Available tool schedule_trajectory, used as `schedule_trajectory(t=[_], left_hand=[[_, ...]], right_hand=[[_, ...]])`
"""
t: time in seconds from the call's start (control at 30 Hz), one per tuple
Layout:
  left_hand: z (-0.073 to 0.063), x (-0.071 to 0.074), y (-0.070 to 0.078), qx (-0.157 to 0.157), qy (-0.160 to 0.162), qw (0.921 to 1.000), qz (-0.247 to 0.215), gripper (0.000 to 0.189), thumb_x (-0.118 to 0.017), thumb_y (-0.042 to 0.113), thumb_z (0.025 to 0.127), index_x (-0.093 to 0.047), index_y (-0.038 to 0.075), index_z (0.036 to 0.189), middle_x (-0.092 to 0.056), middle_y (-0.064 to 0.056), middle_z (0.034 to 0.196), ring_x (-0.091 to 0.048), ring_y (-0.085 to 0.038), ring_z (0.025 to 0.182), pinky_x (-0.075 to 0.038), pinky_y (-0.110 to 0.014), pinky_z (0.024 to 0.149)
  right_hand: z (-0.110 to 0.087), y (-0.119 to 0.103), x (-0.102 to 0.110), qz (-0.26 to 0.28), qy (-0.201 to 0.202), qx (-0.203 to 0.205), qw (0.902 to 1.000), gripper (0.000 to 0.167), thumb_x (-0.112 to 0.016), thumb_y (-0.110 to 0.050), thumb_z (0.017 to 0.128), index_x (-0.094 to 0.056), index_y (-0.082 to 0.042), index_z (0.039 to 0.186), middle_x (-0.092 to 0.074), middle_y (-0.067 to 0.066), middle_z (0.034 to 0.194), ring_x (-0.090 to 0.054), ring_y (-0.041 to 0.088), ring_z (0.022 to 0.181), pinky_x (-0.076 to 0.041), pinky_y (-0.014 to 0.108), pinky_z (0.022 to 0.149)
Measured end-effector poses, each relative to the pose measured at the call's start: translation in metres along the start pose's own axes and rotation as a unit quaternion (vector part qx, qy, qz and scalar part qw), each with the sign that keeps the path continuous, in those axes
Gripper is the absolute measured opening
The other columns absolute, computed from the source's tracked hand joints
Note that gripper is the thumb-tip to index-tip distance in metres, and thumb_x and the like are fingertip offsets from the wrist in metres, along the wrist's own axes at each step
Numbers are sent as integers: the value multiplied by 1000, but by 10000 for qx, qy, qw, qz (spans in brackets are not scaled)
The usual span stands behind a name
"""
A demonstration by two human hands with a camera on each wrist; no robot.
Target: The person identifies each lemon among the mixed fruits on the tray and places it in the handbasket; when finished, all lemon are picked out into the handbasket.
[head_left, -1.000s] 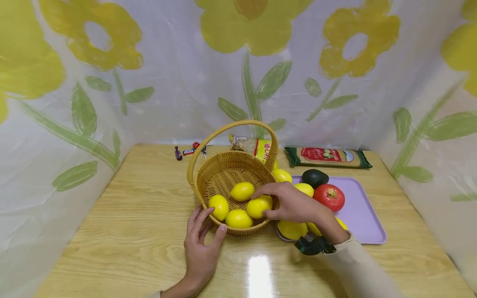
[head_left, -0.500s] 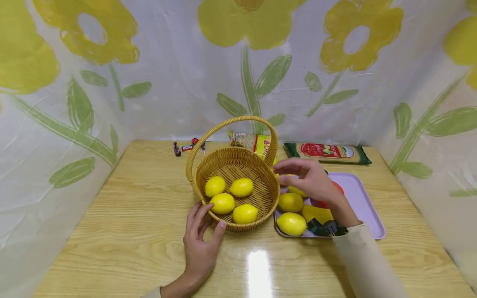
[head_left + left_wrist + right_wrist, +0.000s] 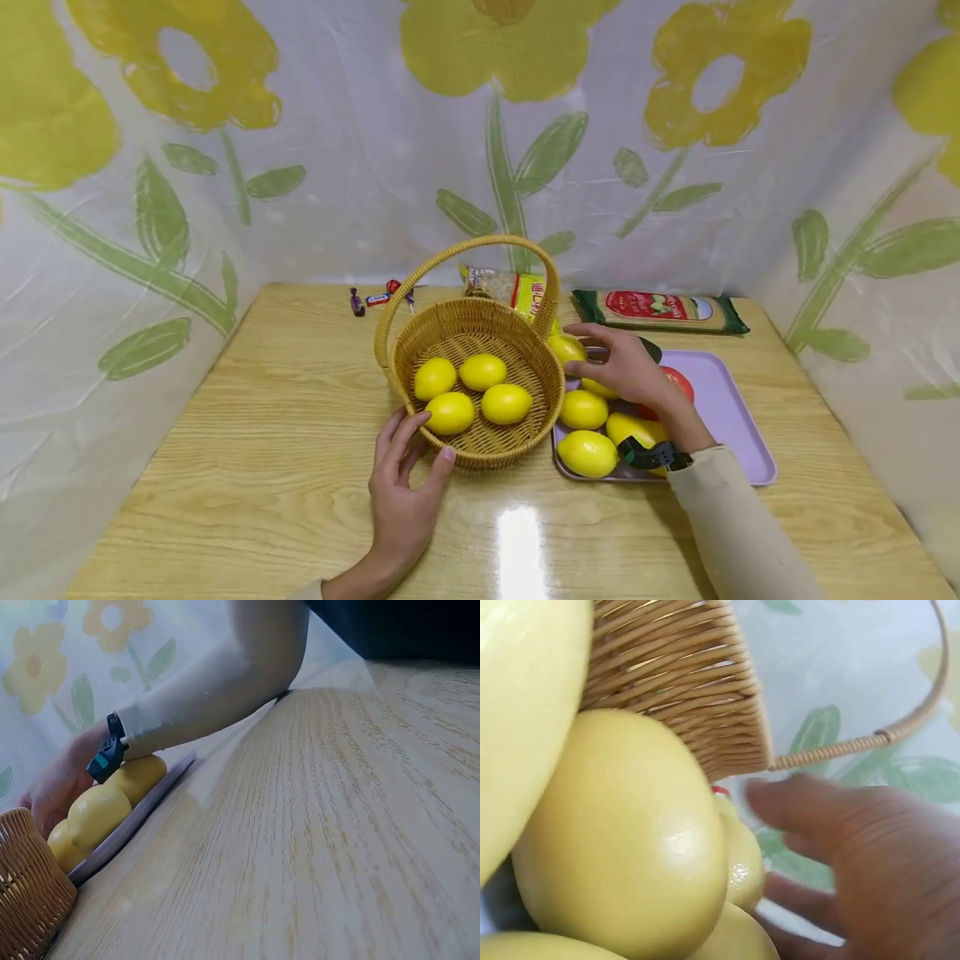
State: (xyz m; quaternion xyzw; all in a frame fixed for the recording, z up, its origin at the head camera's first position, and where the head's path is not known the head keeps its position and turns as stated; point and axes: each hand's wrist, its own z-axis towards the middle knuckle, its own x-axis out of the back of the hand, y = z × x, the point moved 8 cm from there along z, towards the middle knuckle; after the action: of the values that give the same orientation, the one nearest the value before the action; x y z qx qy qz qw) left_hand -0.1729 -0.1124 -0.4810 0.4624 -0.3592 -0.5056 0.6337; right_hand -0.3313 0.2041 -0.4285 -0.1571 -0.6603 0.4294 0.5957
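A second ago the right hand [image 3: 622,362] was working inside the wicker basket [image 3: 465,317] in the middle of the frame; now it is hovering right of centre, reaching over the pale purple tray [image 3: 727,408]. Its thumb and fingers are parting around the far lemon [image 3: 564,350] at the tray's upper-left corner; the right wrist view is blurring them, so whether they are gripping it I cannot tell. Inside the basket, four lemons [image 3: 506,404] are lying loosely grouped toward the front, and the lower-right one is sitting farther back than it was half a second ago, so it has apparently been rolling into place. The left hand [image 3: 405,504] is staying at the basket's lower-left rim, its fingers spreading in a relaxed way, one tip lapping over the edge and the thumb resting near the front wall, seemingly steadying it. For the work in hand, this is suggesting that one placement is finishing and another pick is beginning. More lemons [image 3: 587,454] are remaining along the tray's left side, beside a longer yellow fruit [image 3: 633,427], a red fruit [image 3: 681,382] and a dark fruit [image 3: 652,350] that the right arm is partly hiding.
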Motion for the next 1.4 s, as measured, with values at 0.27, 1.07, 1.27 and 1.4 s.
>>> schedule_trajectory(t=[0.27, 1.07, 1.27, 1.4], left_hand=[[0, -1, 2, -52, 10, 10000, 49, 51, -79, 0, 98, -63, 2, 147, -35, -17, 171, -48, -31, 149, -52, -19, 116], [0, 1, 1, -87, -38, 9999, 82, 50, -78, 2, 99, -63, 2, 146, -33, -20, 171, -48, -37, 148, -52, -18, 116], [0, 0, 1, -75, -29, 10000, 55, 51, -80, 1, 98, -65, 6, 147, -34, -22, 170, -47, -32, 149, -52, -20, 116], [0, 0, 2, -92, -13, 9999, 61, 51, -80, 1, 98, -65, 5, 146, -34, -23, 170, -46, -31, 150, -52, -19, 116]], right_hand=[[7, -1, -7, -1006, -183, 128, 9947, 55, -84, -18, 98, -64, -11, 149, -67, 20, 147, -74, 42, 121, -63, 59, 105], [-34, -115, -59, -332, -1855, 1560, 9696, 48, -83, -18, 99, -67, -21, 144, -71, -2, 141, -70, 15, 113, -65, 37, 97], [-36, -123, -74, -3, -2089, 1614, 9645, 49, -82, -19, 101, -67, -14, 148, -67, 5, 150, -74, 25, 123, -65, 49, 104], [-36, -113, -45, 12, -1767, 1598, 9712, 44, -80, -21, 103, -70, -15, 145, -72, 6, 143, -74, 30, 120, -65, 49, 104]])
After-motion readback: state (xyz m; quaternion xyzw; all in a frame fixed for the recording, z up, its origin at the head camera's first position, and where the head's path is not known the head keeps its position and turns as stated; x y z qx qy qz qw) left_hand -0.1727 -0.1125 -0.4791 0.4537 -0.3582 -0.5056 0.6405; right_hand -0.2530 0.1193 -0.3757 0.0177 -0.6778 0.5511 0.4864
